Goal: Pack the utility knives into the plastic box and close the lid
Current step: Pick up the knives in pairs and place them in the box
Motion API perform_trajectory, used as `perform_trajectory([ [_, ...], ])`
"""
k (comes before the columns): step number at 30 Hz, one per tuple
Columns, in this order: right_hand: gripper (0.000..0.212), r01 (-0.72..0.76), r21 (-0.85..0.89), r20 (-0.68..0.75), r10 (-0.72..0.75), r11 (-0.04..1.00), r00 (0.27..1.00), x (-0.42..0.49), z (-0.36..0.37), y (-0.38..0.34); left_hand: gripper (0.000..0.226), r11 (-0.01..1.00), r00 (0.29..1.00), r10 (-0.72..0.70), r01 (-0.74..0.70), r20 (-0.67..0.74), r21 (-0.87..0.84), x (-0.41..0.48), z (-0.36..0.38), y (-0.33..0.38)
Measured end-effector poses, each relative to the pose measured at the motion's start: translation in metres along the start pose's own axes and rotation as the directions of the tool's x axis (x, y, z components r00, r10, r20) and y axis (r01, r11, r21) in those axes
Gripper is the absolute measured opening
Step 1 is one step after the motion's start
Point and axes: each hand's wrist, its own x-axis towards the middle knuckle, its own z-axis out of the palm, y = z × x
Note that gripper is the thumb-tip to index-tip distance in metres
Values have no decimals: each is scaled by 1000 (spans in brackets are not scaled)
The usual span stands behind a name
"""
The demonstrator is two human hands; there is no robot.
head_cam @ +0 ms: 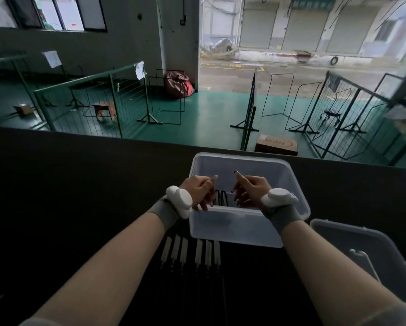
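Here both hands, left (200, 191) and right (250, 190), reach inside the clear rectangular plastic box (234, 228), fingers curled around black utility knives (221, 198), seemingly to settle them flat.

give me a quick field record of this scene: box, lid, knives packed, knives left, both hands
box: clear plastic box, open, on the dark table
lid: clear lid, off, lying right of the box
knives packed: a few dark utility knives in the box, between the hands
knives left: row of utility knives on the table, on the near side of the box, six visible
left hand: left hand over the box, fingers curled down; grip unclear
right hand: right hand over the box, fingers curled down; grip unclear
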Motion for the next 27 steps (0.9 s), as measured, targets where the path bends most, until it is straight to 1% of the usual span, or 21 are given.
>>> perform_trajectory([
  [2, 45, -36, 3, 40, 36, 999, 999, -14, 6, 12, 45, 1000, 998, -19, 19, 67, 1, -13, 6, -7],
  [4, 46, -68, 10, 72, 67, 998, 995, -24, 12, 27, 45, 999, 994, -40, 42, 104, -9, -21, 14, -19],
  [7, 45, -150, -27, 94, 151, 988, 984, -32, 18, 54, 48, 988, 982, -146, 150, 121, -27, -31, 29, -44],
  [9, 43, -219, -93, 99, 228, 971, 969, -34, 24, 76, 47, 968, 955, -244, 249, 170, -10, -36, 39, -63],
  [11, 42, -286, -130, 82, 298, 949, 951, -34, 33, 101, 45, 936, 908, -349, 349, 232, 40, -39, 51, -82],
  [14, 41, -344, -201, 51, 361, 917, 931, -38, 47, 138, 42, 892, 861, -450, 423, 238, 159, -44, 71, -111],
  [17, 31, -408, -271, 42, 434, 872, 900, -41, 55, 166, 41, 864, 837, -486, 417, 250, 284, -44, 86, -129],
  [18, 32, -422, -314, 38, 455, 851, 889, -42, 58, 174, 42, 851, 832, -495, 407, 249, 332, -45, 91, -133],
  [21, 50, -475, -443, 10, 533, 761, 846, -46, 64, 180, 39, 841, 849, -482, 378, 218, 387, -49, 103, -141],
  [24, 60, -521, -476, -10, 587, 709, 809, -42, 73, 186, 36, 826, 876, -451, 339, 168, 450, -49, 117, -154],
  [27, 64, -521, -533, -41, 595, 667, 803, -38, 80, 191, 36, 796, 886, -446, 328, 126, 508, -49, 126, -158],
])
